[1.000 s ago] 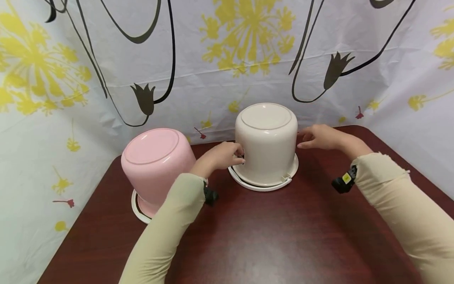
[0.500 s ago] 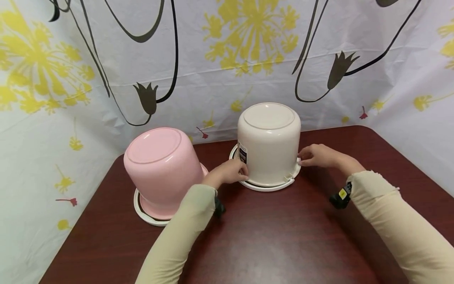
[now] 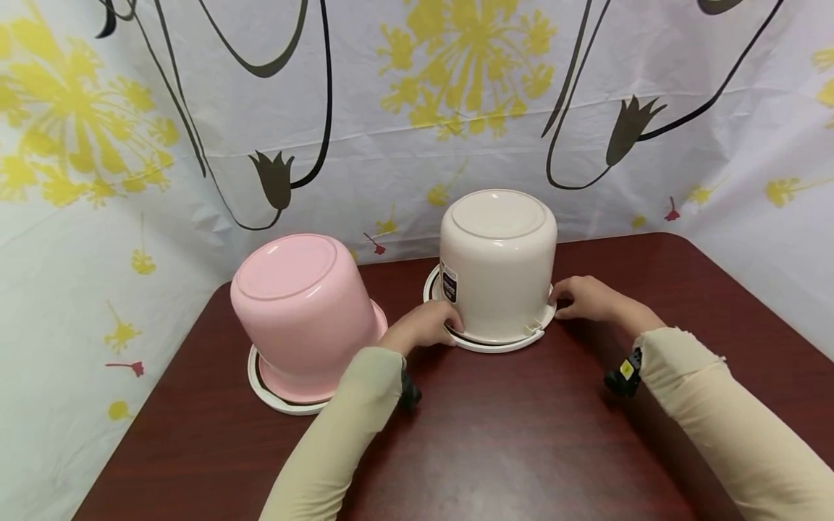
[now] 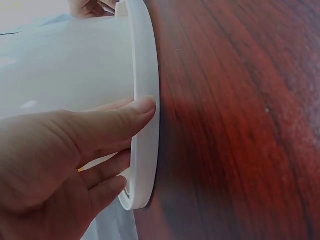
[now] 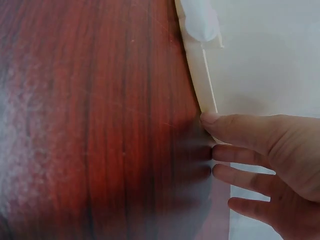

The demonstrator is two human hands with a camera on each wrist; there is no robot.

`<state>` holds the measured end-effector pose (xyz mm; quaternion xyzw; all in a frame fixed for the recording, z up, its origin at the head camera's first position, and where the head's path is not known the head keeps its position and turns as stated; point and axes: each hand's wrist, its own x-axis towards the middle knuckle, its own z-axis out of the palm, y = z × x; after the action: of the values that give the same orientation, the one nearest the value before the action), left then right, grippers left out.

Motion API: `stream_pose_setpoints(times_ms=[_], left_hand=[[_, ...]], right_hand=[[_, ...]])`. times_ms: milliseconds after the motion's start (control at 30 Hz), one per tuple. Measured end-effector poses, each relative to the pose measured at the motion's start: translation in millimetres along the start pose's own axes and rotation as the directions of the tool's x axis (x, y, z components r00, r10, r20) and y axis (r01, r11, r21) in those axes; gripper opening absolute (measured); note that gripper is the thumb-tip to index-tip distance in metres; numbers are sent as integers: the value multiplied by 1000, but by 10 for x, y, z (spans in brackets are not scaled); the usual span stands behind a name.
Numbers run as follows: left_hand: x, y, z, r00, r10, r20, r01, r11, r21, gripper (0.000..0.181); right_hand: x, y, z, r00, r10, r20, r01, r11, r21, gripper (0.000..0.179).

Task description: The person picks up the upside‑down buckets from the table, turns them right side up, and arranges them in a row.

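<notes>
An upside-down cream bucket (image 3: 498, 275) stands rim-down on the dark red-brown table, a white handle (image 3: 491, 348) lying round its rim. At the rim's front left, my left hand (image 3: 425, 325) grips the edge. In the left wrist view its thumb (image 4: 135, 114) lies on the white band, with the fingers behind it. On the right side, my right hand (image 3: 594, 300) holds the rim (image 5: 204, 80) between thumb and fingers; the thumb tip presses the edge in the right wrist view. A dark label (image 3: 449, 284) shows on the bucket's left side.
A pink bucket (image 3: 302, 318), also upside down, stands to the left with a white handle (image 3: 270, 400) round its rim. Behind the table (image 3: 521, 441) hangs a white cloth (image 3: 365, 87) with yellow and dark flower prints.
Both hands have moved down the cream bucket's sides to its rim, the left one also slightly right. The label on its left side has come into view. The pink bucket stays put.
</notes>
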<state>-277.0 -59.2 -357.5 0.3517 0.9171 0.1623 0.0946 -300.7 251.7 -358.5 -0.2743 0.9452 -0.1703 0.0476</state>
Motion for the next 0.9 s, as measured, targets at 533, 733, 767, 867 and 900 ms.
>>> stream_pose_setpoints(times_ms=[533,733,767,867,900], left_hand=[[-17,8,-21,983,173,-64,-177,983,-51,16],[-51,22,-101,955,250,-157,-262,963,-60,14],[-57,23,-112,951,255,-176,-268,961,-59,14],[-65,35,-143,936,272,-222,-290,955,-53,15],[-64,39,-152,931,280,-235,-300,953,-54,15]], right_hand=[[-87,36,16,997,-4,-71,3,1000,-12,16],[-145,66,-4,990,38,-135,-31,998,55,19],[-155,72,-7,989,44,-142,-34,997,72,20],[-183,90,-26,986,65,-154,-44,990,137,22],[-192,95,-38,985,70,-157,-45,986,159,23]])
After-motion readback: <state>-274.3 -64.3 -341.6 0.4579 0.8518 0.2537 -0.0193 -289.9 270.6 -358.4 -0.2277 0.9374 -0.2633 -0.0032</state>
